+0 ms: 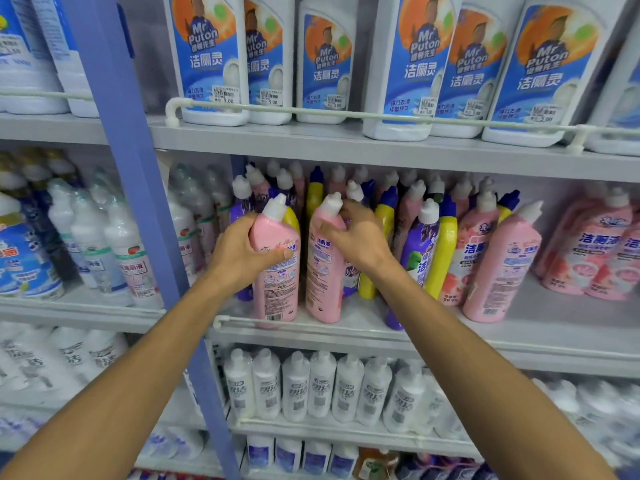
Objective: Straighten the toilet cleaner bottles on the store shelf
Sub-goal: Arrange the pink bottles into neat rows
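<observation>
Left hand [239, 252] fingers clamp the waist of a glossy pink plastic bottle [277, 296] with an angled white cap. Right hand [358, 237] fingers curl round the neck of a second pink bottle [322, 282]. Both stand at frame centre on the grey shelf [554, 306], behind a thin white rail [239, 319].

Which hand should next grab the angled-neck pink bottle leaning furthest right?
Right. The right hand, at the neck of the middle pink bottle, is nearer the leaning pink bottle; the left hand grips the leftmost pink bottle.
</observation>
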{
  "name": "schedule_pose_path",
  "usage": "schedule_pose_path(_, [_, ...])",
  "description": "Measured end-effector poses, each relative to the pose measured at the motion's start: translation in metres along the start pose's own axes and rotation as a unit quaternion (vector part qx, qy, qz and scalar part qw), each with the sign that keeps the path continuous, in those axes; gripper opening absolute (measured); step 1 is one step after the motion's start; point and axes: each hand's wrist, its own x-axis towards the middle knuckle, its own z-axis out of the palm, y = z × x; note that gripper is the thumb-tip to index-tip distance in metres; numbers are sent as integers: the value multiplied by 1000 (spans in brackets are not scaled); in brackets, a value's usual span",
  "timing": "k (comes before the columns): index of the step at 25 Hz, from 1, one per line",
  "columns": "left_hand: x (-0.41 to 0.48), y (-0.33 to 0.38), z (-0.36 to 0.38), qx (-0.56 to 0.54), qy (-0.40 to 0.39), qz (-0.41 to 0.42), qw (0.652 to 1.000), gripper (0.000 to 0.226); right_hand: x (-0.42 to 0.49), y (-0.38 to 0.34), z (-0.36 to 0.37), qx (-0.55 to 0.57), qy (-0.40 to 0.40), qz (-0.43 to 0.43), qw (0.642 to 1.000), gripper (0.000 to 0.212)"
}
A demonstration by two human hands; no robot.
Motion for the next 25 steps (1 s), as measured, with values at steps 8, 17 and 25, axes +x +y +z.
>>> schedule_pose_path(8, [-9,51,15,-37,-12,34,999,56,-43,-15,-62,15,-7,-54,998,42])
schedule_pose_path(17, [-34,168,142,-71,-141,110,981,60,-99,69,-249,65,-46,-35,996,35])
schedule_pose_path(25, [-33,267,374,-126,-158,77,976,61,-105,192,-450,86,-58,15,995,31])
